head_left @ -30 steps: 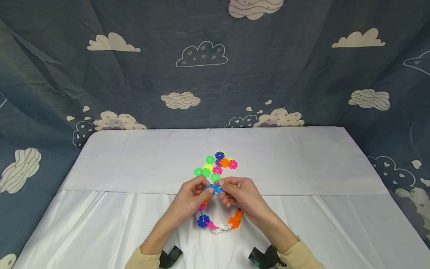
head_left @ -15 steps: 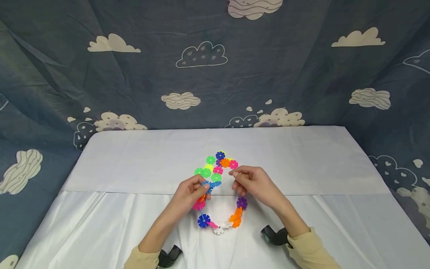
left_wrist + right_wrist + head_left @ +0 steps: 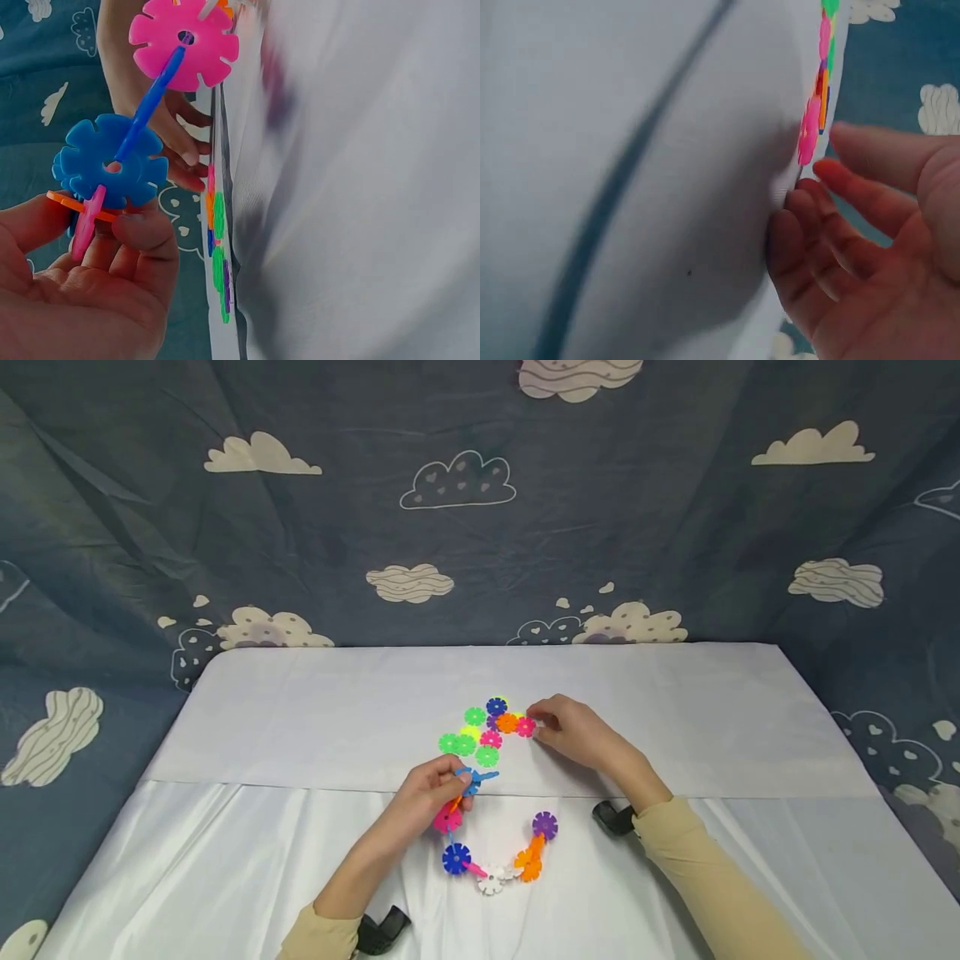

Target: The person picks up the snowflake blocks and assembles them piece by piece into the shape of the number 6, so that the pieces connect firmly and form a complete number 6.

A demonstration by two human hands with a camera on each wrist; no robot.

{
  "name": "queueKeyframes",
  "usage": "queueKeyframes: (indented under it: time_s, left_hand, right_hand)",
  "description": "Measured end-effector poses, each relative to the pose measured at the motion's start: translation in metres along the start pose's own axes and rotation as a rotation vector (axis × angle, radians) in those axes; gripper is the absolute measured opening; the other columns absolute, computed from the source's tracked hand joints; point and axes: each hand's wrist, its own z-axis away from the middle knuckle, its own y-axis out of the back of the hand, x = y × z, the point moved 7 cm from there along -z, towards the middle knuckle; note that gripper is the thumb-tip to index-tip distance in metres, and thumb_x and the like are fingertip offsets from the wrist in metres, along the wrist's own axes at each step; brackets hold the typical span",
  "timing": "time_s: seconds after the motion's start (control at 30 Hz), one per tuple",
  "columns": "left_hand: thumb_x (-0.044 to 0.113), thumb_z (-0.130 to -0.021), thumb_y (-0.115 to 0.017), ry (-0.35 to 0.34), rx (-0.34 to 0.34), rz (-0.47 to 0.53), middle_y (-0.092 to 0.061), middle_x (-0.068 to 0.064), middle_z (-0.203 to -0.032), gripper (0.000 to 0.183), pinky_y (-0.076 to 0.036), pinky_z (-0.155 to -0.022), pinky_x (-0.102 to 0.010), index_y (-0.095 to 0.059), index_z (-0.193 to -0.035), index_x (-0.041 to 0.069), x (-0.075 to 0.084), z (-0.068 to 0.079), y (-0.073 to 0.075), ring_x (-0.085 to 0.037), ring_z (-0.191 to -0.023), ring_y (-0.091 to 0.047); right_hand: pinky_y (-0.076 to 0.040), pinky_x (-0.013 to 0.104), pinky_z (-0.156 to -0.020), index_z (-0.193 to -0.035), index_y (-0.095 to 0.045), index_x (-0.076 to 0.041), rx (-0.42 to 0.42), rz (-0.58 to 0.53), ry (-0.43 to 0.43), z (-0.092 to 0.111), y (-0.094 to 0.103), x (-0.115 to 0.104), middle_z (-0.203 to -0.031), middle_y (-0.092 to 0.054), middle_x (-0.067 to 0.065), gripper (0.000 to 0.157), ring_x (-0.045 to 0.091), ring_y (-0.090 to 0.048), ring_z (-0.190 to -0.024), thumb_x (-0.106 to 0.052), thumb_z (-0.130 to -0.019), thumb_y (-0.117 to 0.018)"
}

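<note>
My left hand (image 3: 429,792) pinches one end of a curved chain of slotted flower-shaped plastic discs. Light blue discs (image 3: 486,775) stick out past its fingertips. From there the chain hangs down through a pink disc (image 3: 447,817), a dark blue disc (image 3: 456,859), white discs (image 3: 491,883) and orange discs (image 3: 528,862) to a purple disc (image 3: 545,825) at its far end. Beyond it, my right hand (image 3: 573,732) reaches to the right side of the loose discs, fingertips right at a pink disc (image 3: 526,727). In the right wrist view its thumb and fingers stand apart with nothing between them.
Several loose discs lie in a cluster, among them green (image 3: 487,756), yellow (image 3: 471,732) and orange (image 3: 507,722) ones. White cloth (image 3: 262,718) covers the table. A dark cloud-patterned curtain (image 3: 465,552) hangs behind it. Black straps (image 3: 382,930) show beside the wrists.
My right hand has let go of the light blue discs and moved away to the right side of the loose discs. The left hand keeps hold of the chain, whose purple end now shows.
</note>
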Motion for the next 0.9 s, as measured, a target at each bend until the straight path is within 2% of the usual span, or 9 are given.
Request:
queueKeyframes:
  time_s: [0.17, 0.27, 0.5, 0.77, 0.9]
  left_hand:
    - [0.015, -0.101, -0.054, 0.005, 0.004, 0.015, -0.061, -0.006, -0.075, 0.018, -0.042, -0.061, -0.022, -0.054, -0.096, -0.002, -0.001, -0.001, 0.001, -0.014, -0.064, -0.051]
    - [0.015, -0.101, -0.054, 0.007, 0.013, 0.018, -0.061, -0.006, -0.075, 0.017, -0.043, -0.062, -0.023, -0.055, -0.096, -0.001, -0.001, -0.001, 0.002, -0.015, -0.063, -0.051]
    - [0.016, -0.100, -0.055, 0.021, 0.025, 0.043, -0.062, -0.008, -0.076, 0.016, -0.044, -0.060, -0.023, -0.055, -0.097, 0.000, -0.002, -0.001, 0.002, -0.015, -0.061, -0.052]
    - [0.017, -0.099, -0.057, 0.024, 0.029, 0.039, -0.062, -0.012, -0.077, 0.018, -0.044, -0.060, -0.023, -0.055, -0.098, -0.001, -0.004, 0.001, 0.002, -0.014, -0.059, -0.052]
    - [0.016, -0.099, -0.057, 0.024, 0.027, 0.039, -0.062, -0.014, -0.077, 0.018, -0.045, -0.061, -0.024, -0.054, -0.099, -0.002, -0.004, 0.002, 0.002, -0.015, -0.060, -0.052]
  right_hand:
    - [-0.046, 0.032, -0.076, -0.122, -0.068, -0.009, -0.043, -0.083, 0.026, -0.012, 0.001, 0.010, -0.101, -0.060, 0.007, 0.037, 0.023, -0.050, -0.087, -0.012, -0.087, -0.076]
    - [-0.044, 0.031, -0.073, -0.119, -0.070, -0.009, -0.051, -0.123, 0.021, -0.015, 0.002, 0.013, -0.099, -0.061, 0.007, 0.037, 0.022, -0.049, -0.083, -0.012, -0.084, -0.079]
    - [-0.044, 0.031, -0.071, -0.114, -0.073, -0.010, -0.036, -0.150, 0.011, -0.015, 0.001, 0.015, -0.098, -0.062, 0.006, 0.032, 0.022, -0.049, -0.080, -0.010, -0.083, -0.079]
    - [-0.046, 0.033, -0.078, -0.114, -0.072, -0.013, -0.032, -0.094, 0.010, -0.011, -0.002, 0.012, -0.103, -0.062, 0.004, 0.033, 0.022, -0.051, -0.088, -0.015, -0.082, -0.081]
    - [-0.047, 0.032, -0.077, -0.106, -0.072, -0.013, -0.011, -0.101, 0.002, -0.012, -0.002, 0.011, -0.096, -0.062, 0.003, 0.027, 0.022, -0.052, -0.085, -0.012, -0.082, -0.081]
